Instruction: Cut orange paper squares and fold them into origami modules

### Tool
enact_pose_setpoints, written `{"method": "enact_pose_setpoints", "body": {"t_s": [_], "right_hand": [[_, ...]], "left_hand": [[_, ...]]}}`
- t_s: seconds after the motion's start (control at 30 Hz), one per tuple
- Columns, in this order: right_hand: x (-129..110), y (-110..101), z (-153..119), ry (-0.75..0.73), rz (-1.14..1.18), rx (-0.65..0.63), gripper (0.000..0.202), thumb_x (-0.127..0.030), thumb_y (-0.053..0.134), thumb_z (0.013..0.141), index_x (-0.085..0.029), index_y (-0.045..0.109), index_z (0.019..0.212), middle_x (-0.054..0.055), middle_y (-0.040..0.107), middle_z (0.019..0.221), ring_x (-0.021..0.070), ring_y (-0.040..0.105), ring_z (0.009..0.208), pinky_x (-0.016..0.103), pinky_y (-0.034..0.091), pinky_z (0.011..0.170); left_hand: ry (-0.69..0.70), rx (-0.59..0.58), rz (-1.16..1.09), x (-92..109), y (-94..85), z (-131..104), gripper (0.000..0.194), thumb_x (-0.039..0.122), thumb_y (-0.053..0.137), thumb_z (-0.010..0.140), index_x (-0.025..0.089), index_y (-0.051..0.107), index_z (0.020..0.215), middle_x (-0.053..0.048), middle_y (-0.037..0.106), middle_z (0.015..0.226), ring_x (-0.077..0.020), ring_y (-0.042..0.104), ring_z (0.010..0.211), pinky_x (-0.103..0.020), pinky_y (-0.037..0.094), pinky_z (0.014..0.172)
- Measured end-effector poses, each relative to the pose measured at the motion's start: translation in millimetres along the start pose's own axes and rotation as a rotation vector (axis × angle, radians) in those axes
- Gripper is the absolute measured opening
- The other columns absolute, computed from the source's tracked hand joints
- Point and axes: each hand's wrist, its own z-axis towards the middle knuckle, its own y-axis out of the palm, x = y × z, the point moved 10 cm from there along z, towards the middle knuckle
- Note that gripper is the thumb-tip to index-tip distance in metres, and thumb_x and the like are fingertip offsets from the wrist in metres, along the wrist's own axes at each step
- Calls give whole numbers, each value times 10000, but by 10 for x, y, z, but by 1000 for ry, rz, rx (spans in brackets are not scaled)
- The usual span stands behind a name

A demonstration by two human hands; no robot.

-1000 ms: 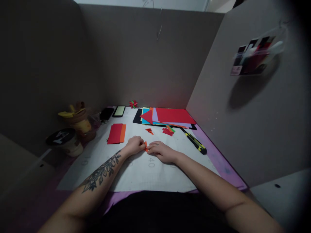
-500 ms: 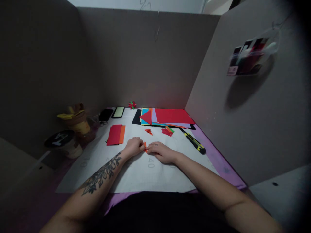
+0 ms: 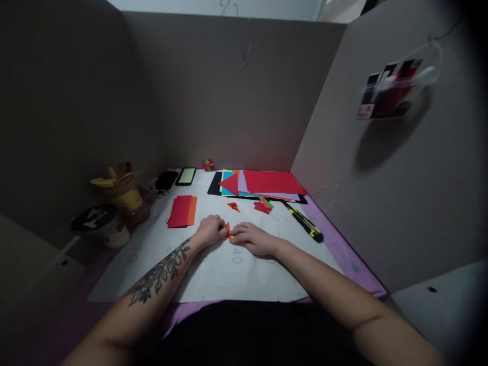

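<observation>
A small orange piece of paper lies on the white sheet, between my two hands. From its left side, my left hand grips it with curled fingers. My right hand presses its fingers together on the right edge of the same piece; the fingertips partly cover it. Just beyond my hands are folded orange paper pieces. Small red paper pieces, with a bit of green and orange, lie to their right.
Red and orange paper strips are stacked at left. Coloured sheets lie at the back, with a red-green paper star and a phone. A yellow-black utility knife rests at right. A lidded tub stands at left.
</observation>
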Motion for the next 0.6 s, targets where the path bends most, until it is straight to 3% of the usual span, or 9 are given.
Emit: {"method": "enact_pose_setpoints", "body": {"t_s": [0.27,0.43,0.6], "right_hand": [[-128,-32,24,-6,-42,-9,288,-96,491,830,-242,635,1031,42,630,1133,188,480,1144,410,341,993],[-245,-10,32,-31,-70,-78,288,-63,481,803,-220,612,1006,42,642,1077,167,518,1072,387,330,975],[-304,27,23,4,-133,-165,296,-54,497,766,-222,586,993,45,625,1103,170,515,1099,436,234,1024]], "left_hand": [[-57,64,-74,-164,-93,-49,161,361,552,757,209,590,790,-40,639,833,-208,552,810,-282,369,648],[-81,105,-99,-251,-128,-57,124,312,567,741,207,550,806,-28,620,797,-208,537,801,-280,358,642],[-71,103,-163,-315,-114,-32,72,240,540,734,199,537,794,-23,611,800,-179,542,777,-270,381,662]]}}
